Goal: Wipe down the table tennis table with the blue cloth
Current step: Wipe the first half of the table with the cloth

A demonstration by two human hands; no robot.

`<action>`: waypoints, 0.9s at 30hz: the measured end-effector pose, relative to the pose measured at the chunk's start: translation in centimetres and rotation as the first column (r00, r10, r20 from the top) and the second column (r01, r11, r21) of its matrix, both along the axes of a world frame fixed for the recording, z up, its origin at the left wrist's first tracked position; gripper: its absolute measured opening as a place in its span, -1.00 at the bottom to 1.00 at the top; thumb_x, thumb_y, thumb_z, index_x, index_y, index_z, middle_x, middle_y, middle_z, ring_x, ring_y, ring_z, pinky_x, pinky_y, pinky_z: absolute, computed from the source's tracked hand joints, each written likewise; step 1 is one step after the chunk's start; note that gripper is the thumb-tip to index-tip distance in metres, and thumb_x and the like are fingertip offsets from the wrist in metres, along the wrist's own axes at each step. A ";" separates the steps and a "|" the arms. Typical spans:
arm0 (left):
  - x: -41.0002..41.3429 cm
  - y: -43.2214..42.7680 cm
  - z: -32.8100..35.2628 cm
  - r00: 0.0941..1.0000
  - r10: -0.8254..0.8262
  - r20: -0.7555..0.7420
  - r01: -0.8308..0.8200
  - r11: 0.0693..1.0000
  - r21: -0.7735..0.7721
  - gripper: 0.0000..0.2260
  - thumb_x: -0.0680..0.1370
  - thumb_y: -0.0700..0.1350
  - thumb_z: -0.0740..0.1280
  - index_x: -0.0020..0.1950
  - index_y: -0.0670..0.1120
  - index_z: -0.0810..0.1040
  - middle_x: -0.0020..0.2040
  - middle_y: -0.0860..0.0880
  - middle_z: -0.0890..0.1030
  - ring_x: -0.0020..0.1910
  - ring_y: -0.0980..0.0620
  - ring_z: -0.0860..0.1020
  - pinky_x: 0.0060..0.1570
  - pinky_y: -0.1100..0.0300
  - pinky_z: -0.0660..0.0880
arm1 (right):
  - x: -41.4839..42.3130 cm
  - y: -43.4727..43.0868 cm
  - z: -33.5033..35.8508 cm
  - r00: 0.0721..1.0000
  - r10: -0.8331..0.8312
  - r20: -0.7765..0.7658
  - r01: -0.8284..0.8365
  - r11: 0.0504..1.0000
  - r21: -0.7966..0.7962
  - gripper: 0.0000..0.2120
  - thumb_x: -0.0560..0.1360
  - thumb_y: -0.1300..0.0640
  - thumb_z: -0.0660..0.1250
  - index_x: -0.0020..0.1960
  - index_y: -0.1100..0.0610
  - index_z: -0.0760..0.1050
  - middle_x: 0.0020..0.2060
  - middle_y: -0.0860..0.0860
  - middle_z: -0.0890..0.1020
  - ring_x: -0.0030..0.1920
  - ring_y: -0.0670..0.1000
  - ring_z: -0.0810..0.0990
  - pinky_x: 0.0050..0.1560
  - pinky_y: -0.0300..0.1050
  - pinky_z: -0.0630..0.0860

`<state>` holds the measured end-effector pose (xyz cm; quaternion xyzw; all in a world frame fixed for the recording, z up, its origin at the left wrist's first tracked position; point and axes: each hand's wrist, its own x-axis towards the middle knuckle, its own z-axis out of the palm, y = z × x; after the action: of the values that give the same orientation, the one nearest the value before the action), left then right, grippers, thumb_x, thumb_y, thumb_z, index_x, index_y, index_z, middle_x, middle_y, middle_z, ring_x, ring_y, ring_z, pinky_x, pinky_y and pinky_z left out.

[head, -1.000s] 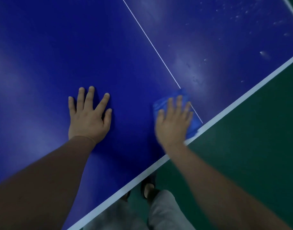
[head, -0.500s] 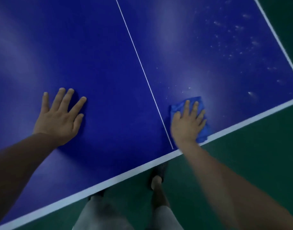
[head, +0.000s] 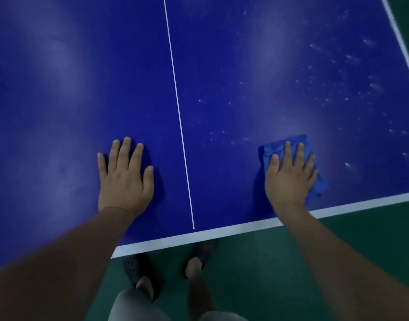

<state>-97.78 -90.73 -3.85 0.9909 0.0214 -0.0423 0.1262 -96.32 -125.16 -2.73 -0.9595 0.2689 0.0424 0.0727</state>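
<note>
I am pressing the blue cloth (head: 269,151) flat under my right hand (head: 291,179), fingers straight and slightly spread over it, on the table tennis table (head: 83,89) just inside the white end line (head: 222,233) and well right of the centre line (head: 175,89). My left hand (head: 125,179) is lying flat on the bare surface across that line, fingers straight, bracing me. White specks (head: 326,98) are lying beyond and right of the cloth, so I am judging the stroke should go there, with even palm weight and overlapping passes.
</note>
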 end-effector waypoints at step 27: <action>-0.4 0.3 -0.4 0.997 0.038 0.064 -0.031 0.995 -0.098 -0.39 0.68 0.19 -0.12 0.61 -0.15 0.19 0.63 -0.16 0.13 0.63 -0.10 0.03 0.56 -0.23 -0.02 | 20.0 13.7 -1.7 0.355 0.934 0.030 -0.921 0.356 -0.158 -0.52 0.66 -0.05 -0.02 0.50 0.03 0.37 0.50 0.15 0.38 0.44 0.33 0.37 0.37 0.33 0.30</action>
<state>-98.22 -90.46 -4.20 0.9839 0.0323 -0.0083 0.1755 -76.37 -111.41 -4.38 -0.9464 -0.3229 0.0057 -0.0035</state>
